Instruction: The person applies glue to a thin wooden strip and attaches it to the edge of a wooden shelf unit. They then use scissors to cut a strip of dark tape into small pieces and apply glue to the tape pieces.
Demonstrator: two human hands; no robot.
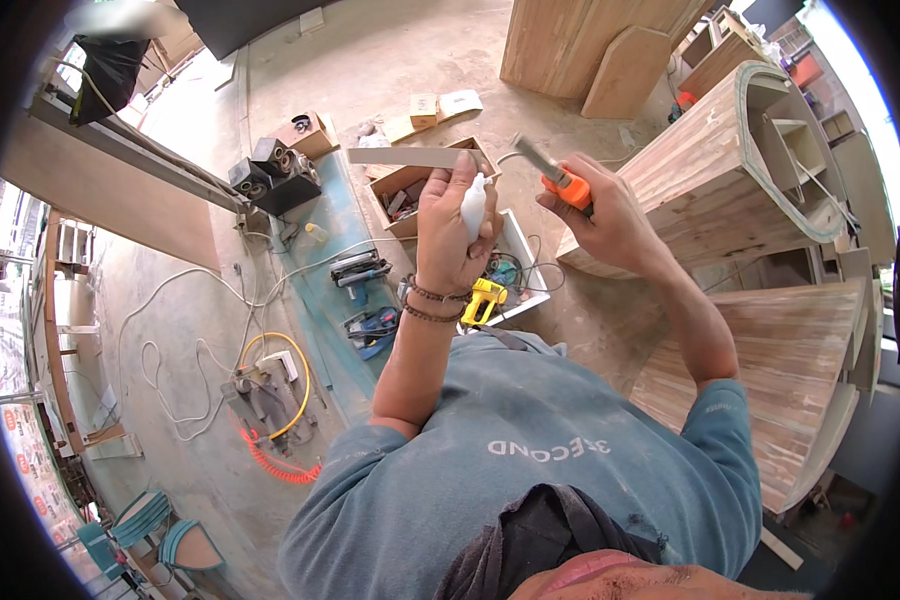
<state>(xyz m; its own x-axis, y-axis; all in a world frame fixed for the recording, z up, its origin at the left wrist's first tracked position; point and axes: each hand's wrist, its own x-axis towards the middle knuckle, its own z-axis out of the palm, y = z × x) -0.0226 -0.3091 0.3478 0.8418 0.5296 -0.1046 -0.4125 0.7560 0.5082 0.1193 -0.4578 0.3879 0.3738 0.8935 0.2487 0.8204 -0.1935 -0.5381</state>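
Observation:
My left hand (444, 235) is raised in front of my chest, closed around a small white squeeze bottle (474, 208). Between its thumb and fingers it also pinches a thin pale strip (395, 157), which sticks out to the left. To the right, my right hand (612, 222) grips an orange-handled tool (572, 188) with a flat grey blade pointing up and left. The blade is slightly blurred, so its exact kind is unclear. Bottle and blade are apart.
Below my hands, a wooden box (378, 205) holds small tools, and a white tray (532, 262) carries a yellow power tool (483, 300). Blue power tools (360, 272) lie on a bench at left. Cords and an orange coiled hose (270, 464) cross the floor. Curved wooden cabinets (700, 160) stand at right.

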